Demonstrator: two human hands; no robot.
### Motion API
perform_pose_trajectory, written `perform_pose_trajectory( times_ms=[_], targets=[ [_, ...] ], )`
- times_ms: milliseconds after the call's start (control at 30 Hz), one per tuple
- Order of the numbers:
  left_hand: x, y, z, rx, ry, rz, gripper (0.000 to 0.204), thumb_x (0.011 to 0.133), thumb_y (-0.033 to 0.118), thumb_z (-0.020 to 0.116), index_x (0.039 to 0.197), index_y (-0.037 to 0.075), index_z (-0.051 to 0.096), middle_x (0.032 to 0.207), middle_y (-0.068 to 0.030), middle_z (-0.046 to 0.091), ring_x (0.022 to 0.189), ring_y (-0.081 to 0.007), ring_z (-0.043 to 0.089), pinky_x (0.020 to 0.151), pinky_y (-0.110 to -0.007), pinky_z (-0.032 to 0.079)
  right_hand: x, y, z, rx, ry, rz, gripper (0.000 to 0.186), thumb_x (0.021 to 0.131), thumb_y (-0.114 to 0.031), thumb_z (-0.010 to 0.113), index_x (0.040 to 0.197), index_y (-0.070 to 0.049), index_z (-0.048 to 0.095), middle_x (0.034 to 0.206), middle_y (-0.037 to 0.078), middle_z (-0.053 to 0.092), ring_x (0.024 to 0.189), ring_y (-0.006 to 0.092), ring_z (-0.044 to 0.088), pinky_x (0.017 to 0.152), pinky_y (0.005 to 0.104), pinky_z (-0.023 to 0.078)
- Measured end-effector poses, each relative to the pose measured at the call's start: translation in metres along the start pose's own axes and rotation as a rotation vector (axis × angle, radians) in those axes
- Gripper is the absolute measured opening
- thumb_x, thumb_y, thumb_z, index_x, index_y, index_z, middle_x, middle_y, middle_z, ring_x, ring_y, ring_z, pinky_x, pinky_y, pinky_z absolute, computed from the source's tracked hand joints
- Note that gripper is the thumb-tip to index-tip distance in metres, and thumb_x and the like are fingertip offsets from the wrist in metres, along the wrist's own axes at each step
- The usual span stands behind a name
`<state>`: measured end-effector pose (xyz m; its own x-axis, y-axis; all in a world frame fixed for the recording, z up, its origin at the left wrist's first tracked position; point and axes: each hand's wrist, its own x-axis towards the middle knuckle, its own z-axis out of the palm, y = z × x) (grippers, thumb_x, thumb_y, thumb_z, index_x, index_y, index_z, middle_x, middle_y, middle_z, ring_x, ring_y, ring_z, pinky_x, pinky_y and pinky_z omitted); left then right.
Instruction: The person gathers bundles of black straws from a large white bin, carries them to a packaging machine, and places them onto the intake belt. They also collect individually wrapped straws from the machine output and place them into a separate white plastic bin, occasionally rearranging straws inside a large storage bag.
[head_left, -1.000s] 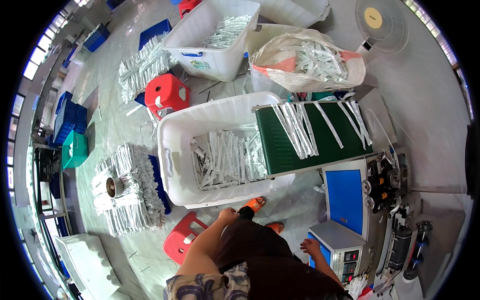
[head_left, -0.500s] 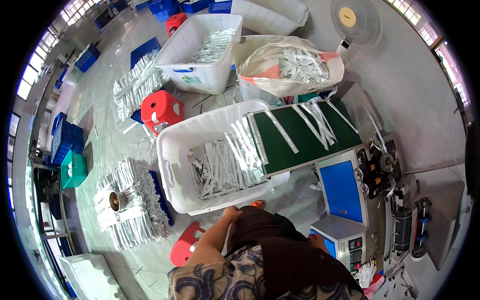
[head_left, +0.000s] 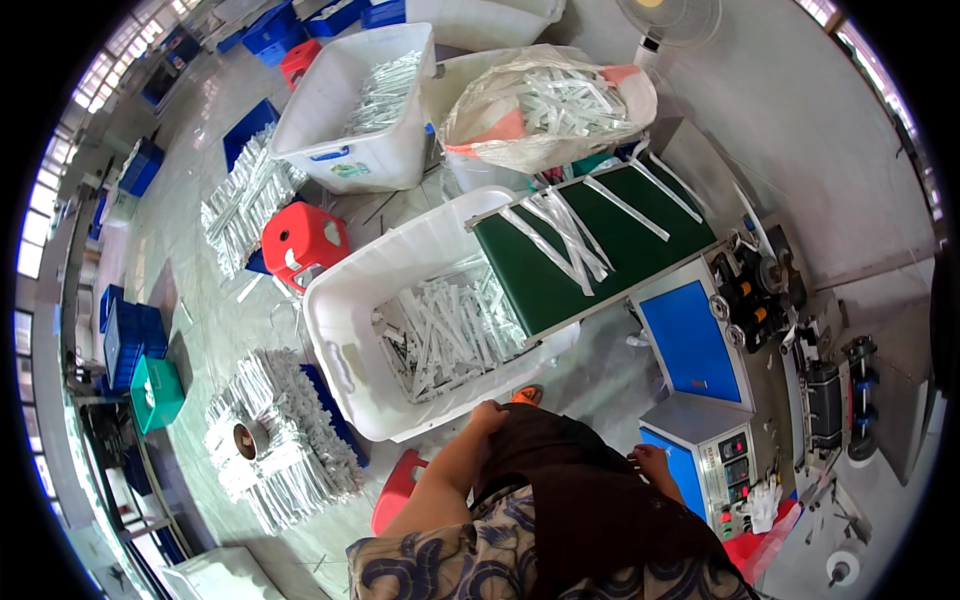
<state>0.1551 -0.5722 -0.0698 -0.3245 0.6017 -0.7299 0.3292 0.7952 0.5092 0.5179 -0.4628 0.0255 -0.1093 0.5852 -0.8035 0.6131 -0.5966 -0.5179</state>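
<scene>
My left hand is closed on my dark apron at my waist. My right hand hangs at my right side by the blue-panelled machine, its fingers loosely apart. Ahead, a green conveyor belt carries white strips, with its left end over a white tub holding a heap of similar strips. An orange shoe shows below the tub.
Bundled strips with a metal ring on top lie left, beside red stools. Behind stand another tub, a woven sack and a fan. Blue crates and a green crate line the left; machinery stands right.
Strips on the belt have moved left, and some have dropped into the tub. The view has shifted as my head turned. My left hand stays at my apron.
</scene>
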Motion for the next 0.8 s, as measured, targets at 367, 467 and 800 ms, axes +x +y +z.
perform_pose_trajectory(
  times_ms=[367, 467, 800],
  targets=[
    [0.017, 0.021, 0.003, 0.204, -0.125, 0.052, 0.035, 0.063, 0.032, 0.058, 0.088, 0.007, 0.061, 0.089, -0.0148, 0.059, 0.086, -0.0277, 0.056, 0.078, -0.035, 0.043, -0.047, 0.044, 0.018, -0.022, 0.122, -0.011, 0.024, 0.079, -0.012, 0.048, 0.097, 0.005, 0.051, 0.081, 0.014, 0.06, 0.067, 0.0196, 0.06, 0.053, 0.0291, 0.05],
    [0.02, 0.02, 0.005, 0.214, -0.202, 0.0, 0.037, 0.063, 0.032, 0.057, 0.089, 0.007, 0.061, 0.09, -0.0146, 0.059, 0.087, -0.0277, 0.056, 0.078, -0.035, 0.043, -0.055, 0.038, 0.025, 0.018, 0.132, 0.042, 0.025, 0.078, -0.013, 0.048, 0.095, 0.005, 0.052, 0.078, 0.013, 0.061, 0.066, 0.0192, 0.06, 0.053, 0.0286, 0.049],
    [0.02, 0.02, 0.02, 0.364, -0.249, 0.147, 0.041, 0.063, 0.037, 0.058, 0.089, 0.006, 0.06, 0.09, -0.0143, 0.059, 0.086, -0.0286, 0.056, 0.077, -0.033, 0.044, -0.058, 0.102, 0.031, -0.086, 0.245, -0.118, 0.027, 0.076, -0.019, 0.052, 0.092, 0.003, 0.055, 0.074, 0.01, 0.062, 0.063, 0.017, 0.06, 0.058, 0.0272, 0.048]
  ],
)
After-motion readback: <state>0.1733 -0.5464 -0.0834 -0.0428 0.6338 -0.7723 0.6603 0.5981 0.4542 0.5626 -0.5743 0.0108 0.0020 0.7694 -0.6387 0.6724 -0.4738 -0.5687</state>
